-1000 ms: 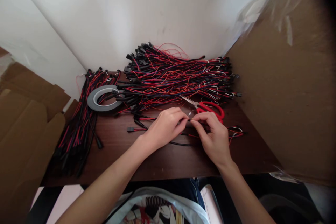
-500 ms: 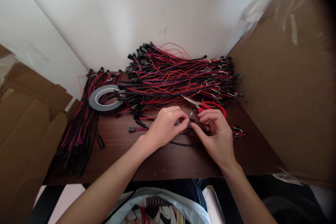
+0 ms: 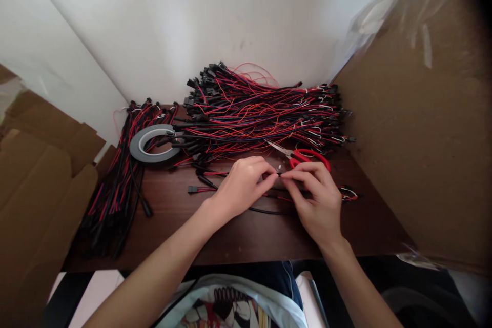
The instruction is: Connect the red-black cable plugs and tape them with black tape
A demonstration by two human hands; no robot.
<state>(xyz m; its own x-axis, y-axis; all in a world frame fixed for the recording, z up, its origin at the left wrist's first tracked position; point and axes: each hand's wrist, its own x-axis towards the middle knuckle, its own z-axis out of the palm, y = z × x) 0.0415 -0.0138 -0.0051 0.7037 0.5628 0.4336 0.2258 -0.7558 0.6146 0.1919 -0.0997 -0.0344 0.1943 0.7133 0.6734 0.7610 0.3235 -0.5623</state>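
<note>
While fingertips meet: both hands pinch one thin black-and-red wire lead [image 3: 269, 196]
Left hand [image 3: 240, 184] and right hand [image 3: 317, 200] clamp it; its long axis runs crosswise between them

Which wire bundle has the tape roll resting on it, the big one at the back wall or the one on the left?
The left bundle: the grey tape roll overlaps its upper end, just left of the back pile.

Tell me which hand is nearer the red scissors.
Right. The right hand lies just in front of the scissors, fingers by the handles; the left hand is farther off, to their left.
</note>
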